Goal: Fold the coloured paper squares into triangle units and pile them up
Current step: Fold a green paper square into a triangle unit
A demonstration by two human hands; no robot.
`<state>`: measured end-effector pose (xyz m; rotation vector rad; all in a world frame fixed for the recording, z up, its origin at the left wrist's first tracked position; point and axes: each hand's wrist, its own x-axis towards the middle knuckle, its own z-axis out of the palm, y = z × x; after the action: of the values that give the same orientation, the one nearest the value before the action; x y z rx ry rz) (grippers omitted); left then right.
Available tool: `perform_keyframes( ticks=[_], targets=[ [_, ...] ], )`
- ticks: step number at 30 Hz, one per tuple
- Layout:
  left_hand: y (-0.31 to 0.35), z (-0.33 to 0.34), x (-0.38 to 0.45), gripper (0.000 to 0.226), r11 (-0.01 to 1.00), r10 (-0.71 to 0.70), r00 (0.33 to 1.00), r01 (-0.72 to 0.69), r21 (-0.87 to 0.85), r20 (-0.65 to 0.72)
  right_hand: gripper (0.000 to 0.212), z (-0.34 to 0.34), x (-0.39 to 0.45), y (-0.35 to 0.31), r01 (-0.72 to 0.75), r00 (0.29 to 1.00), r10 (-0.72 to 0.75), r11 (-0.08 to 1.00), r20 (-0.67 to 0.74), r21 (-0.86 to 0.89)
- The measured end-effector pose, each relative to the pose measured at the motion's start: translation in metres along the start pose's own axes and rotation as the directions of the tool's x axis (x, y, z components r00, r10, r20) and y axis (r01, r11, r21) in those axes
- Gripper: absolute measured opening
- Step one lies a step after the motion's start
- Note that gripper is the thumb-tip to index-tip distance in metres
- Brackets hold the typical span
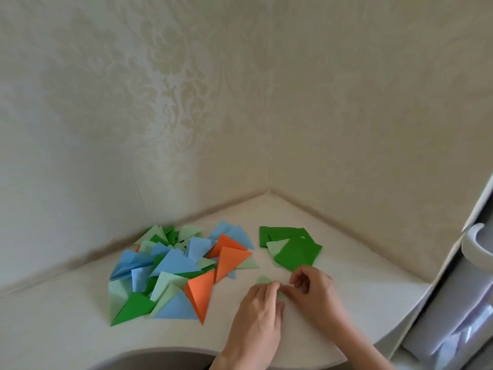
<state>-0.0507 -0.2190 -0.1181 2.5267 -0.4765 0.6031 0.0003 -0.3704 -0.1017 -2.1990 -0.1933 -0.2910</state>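
**Two hands on one pale green paper**

The left hand (pixel 260 303) and right hand (pixel 312 289) pinch one pale green paper (pixel 264 280) with curled fingertips, low on the white corner desk (pixel 346 289). The hands hide most of it. To the left lies one big pile of folded triangles (pixel 173 271): three orange ones, many blue and green, too overlapped to count. Behind the hands sits one small stack of dark green squares (pixel 290 245). A white door handle (pixel 477 243) pokes in at the right.
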Motion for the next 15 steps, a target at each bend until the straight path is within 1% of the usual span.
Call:
perform_keyframes(
  ticks=[2,3,5,9,13,15],
  targets=[
    [-0.002,-0.003,-0.001,0.028,1.000,0.005,1.000,-0.005,0.029,0.000,0.031,-0.003,0.001,0.001,-0.007,0.995,0.009,1.000,-0.099,0.022],
    [-0.006,-0.005,0.000,0.028,0.999,-0.003,1.000,0.003,0.043,-0.002,0.033,-0.006,0.002,0.002,0.002,0.990,-0.002,1.000,-0.143,-0.001],
    [-0.015,-0.007,0.001,0.028,0.998,-0.021,1.000,0.021,0.066,-0.007,0.035,-0.013,0.004,0.006,0.018,0.983,-0.033,0.996,-0.179,-0.083],
    [-0.033,-0.018,0.009,0.031,0.997,-0.071,0.997,0.069,0.046,0.040,0.045,-0.018,0.012,0.017,-0.031,0.989,-0.008,0.966,-0.148,-0.256],
    [-0.046,-0.022,0.020,0.028,0.992,-0.082,0.996,0.080,0.098,0.021,0.046,-0.015,0.017,0.014,0.000,0.991,-0.047,0.939,-0.127,-0.345],
    [-0.052,-0.021,0.023,0.029,0.987,-0.092,0.996,0.089,0.131,0.020,0.048,-0.012,0.022,0.009,0.013,0.995,-0.053,0.914,-0.088,-0.406]
  ],
)
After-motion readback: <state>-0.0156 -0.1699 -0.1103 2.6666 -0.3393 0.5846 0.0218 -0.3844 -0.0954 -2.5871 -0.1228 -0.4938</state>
